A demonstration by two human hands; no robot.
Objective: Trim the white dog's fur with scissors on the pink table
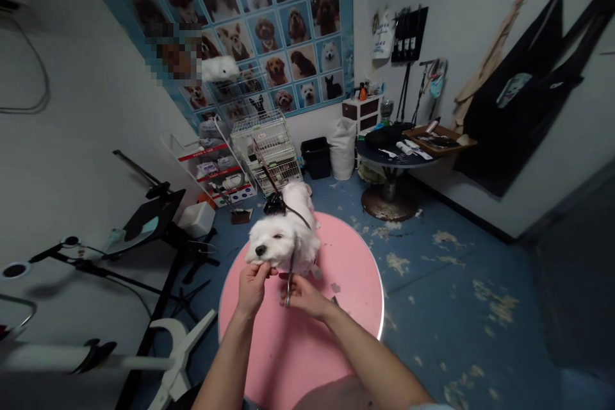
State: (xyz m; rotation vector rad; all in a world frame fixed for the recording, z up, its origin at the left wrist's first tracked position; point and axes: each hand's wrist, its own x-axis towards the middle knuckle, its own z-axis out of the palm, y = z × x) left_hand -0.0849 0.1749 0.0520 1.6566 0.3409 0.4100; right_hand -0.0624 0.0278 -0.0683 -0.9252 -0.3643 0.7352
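A small white dog point(276, 237) is on a round pink table point(348, 256), its head turned toward the left. A dark strap point(298, 213) runs over its neck and up behind it. My left hand point(252, 286) is closed in a pinch at the fur under the dog's chin. Close by, my right hand point(303, 296) has its fingers around a pair of metal scissors point(289, 288), which point upward beside the dog's cheek. The blade tips are partly lost against the fur.
A wire cage point(266, 147) and a shelf rack point(216, 163) stand behind the dog. At back right are a white sack point(341, 150), a black bin point(316, 157) and a dark round table point(403, 155) bearing a tray point(439, 139). A white stand base point(180, 352) stands at lower left.
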